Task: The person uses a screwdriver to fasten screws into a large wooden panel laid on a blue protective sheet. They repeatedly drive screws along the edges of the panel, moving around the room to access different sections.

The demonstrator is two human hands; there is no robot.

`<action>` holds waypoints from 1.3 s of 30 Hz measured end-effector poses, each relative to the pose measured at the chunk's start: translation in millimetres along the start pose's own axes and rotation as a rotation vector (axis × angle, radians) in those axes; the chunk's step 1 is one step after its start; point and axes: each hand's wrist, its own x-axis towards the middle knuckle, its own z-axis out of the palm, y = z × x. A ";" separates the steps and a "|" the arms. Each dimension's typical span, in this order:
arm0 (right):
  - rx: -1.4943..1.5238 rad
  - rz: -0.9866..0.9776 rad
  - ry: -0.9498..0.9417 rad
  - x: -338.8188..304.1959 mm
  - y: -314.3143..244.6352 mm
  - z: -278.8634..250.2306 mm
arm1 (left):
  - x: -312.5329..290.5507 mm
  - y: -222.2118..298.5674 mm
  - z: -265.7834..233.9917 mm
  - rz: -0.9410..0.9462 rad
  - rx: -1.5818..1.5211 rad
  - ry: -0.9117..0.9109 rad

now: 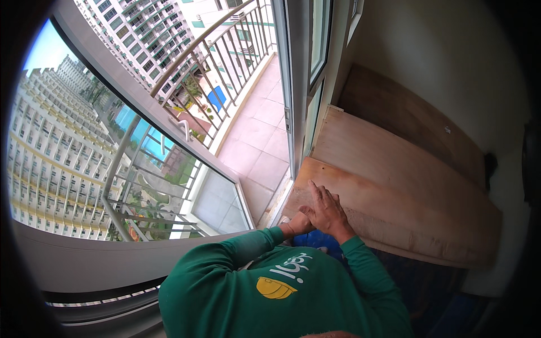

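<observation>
Both of my hands meet in front of my green-sleeved chest, by the near corner of a plywood board [360, 188]. My right hand [328, 215] is held up with its fingers stretched out and its palm side toward the other hand. Against that palm rests my left hand [300, 224], its fingers curled in; whatever they may hold is hidden. Below the hands a patch of blue material [318, 240] shows, partly covered by my arms.
More plywood sheets [394, 146] lean at the right, along a pale wall [428, 62]. A sliding door frame [287, 96] stands ahead, with a tiled balcony [256, 132] and metal railing [211, 50] beyond. At left is a large glass pane in a grey frame [112, 230].
</observation>
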 end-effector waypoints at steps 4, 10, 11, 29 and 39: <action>0.037 0.025 -0.049 12.1 -2.1 -1.1 | 6.4 7.5 9.7 -0.076 0.013 0.210; 0.068 0.118 -0.063 17.4 -1.5 -10.1 | 35.9 12.4 -49.9 0.145 -0.139 -0.288; 0.051 0.103 -0.087 17.3 -1.9 -10.7 | 40.5 13.6 -57.1 0.103 -0.167 -0.319; -0.097 0.171 -0.044 20.2 10.7 -23.9 | 64.7 22.7 -50.2 0.155 -0.312 -0.223; -0.217 0.186 -0.103 23.4 14.6 -26.8 | 48.9 36.4 -25.8 0.068 -0.214 0.184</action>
